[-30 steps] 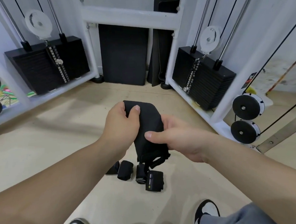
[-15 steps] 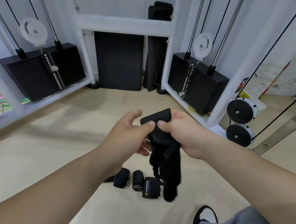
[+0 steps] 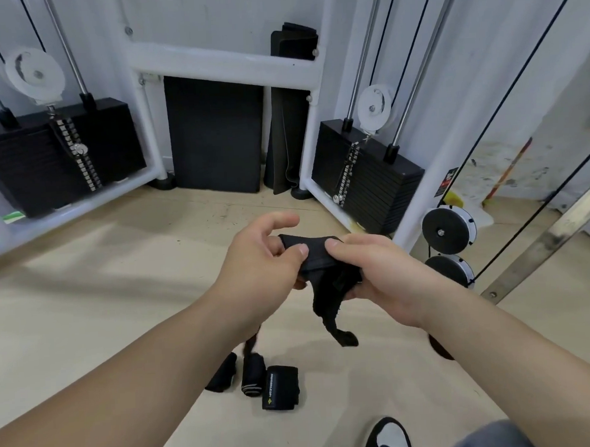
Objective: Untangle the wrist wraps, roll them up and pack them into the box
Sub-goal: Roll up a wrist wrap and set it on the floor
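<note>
Black wrist wrap (image 3: 317,256) sat pinched at its top between the left hand (image 3: 258,269) and right hand (image 3: 388,276), thumbs nearly meeting, its tail (image 3: 329,313) below the grip shorter than half a second earlier, so rolling had seemingly begun.

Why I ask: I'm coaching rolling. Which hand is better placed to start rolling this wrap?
Probably the left hand: its thumb pinches the end of the wrist wrap, index finger free, while the right hand cups the rest, tail hanging below.
</note>
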`<act>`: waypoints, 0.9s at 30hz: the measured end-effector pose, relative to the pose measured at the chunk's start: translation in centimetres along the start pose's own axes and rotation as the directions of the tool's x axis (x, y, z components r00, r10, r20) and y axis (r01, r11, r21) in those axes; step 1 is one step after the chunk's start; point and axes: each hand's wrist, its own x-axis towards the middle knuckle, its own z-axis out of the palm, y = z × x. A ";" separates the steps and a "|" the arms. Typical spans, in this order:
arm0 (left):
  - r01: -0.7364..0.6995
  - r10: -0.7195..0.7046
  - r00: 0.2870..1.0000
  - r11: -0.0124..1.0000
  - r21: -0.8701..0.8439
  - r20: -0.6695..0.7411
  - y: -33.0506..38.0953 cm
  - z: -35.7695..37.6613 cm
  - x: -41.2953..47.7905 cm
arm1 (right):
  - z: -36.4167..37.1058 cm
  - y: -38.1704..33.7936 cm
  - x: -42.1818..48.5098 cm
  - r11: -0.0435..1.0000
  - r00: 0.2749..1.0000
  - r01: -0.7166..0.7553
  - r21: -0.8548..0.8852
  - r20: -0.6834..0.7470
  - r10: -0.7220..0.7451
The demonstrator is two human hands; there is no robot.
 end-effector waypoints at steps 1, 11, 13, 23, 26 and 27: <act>-0.006 0.006 1.000 1.000 0.000 -0.018 0.0 0.1 0.0 | 0.1 0.0 0.0 1.000 1.000 0.019 -0.003 -0.013 -0.019; 0.007 -0.016 0.991 0.998 -0.067 -0.134 -1.1 -2.4 -0.4 | 3.8 -0.8 1.3 0.989 0.994 0.106 -0.101 -0.010 -0.107; 0.004 -0.011 0.991 0.999 -0.051 -0.134 -1.4 -3.1 -0.5 | 4.3 -1.1 1.5 0.991 0.992 0.123 -0.054 -0.011 -0.124; -0.322 0.364 0.931 0.800 0.506 0.018 -3.2 -5.2 -0.5 | 4.4 -1.5 2.1 0.979 0.994 0.093 0.179 -0.066 -0.083; -0.366 0.455 0.890 0.755 0.544 -0.033 -2.8 -5.1 -0.3 | 4.5 -1.3 2.0 0.981 0.995 0.096 0.171 -0.024 -0.093; -0.384 0.465 0.885 0.763 0.519 -0.029 -2.7 -5.0 -0.2 | 4.5 -1.3 1.9 0.979 0.995 0.099 0.180 -0.011 -0.099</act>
